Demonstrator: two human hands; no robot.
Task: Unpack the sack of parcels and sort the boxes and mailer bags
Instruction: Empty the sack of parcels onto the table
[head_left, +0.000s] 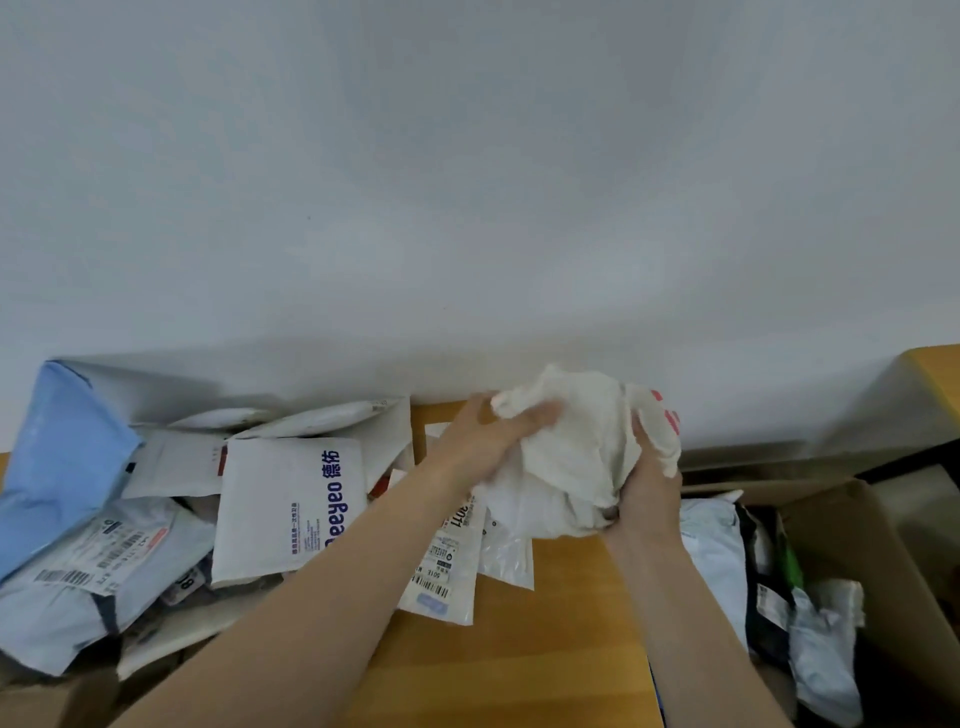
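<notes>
Both forearms reach forward from the near edge and meet over the middle of the table. The left hand (488, 441) lies palm down, its fingers curled into the top of the crumpled white sack (571, 462), while the right hand (647, 493) cups the sack from the right and below, fingers wrapped round the bunched cloth. The sack is held up between them, above the far part of the wooden table (545, 654). A labelled flat mailer (447, 577) lies under the left wrist. Heaped mailer bags (156, 519) fill the left side, a blue mailer (57, 457) farthest left. An open cardboard box (836, 540) with bags inside stands at the right. A plain pale wall (467, 182) rises behind.
</notes>
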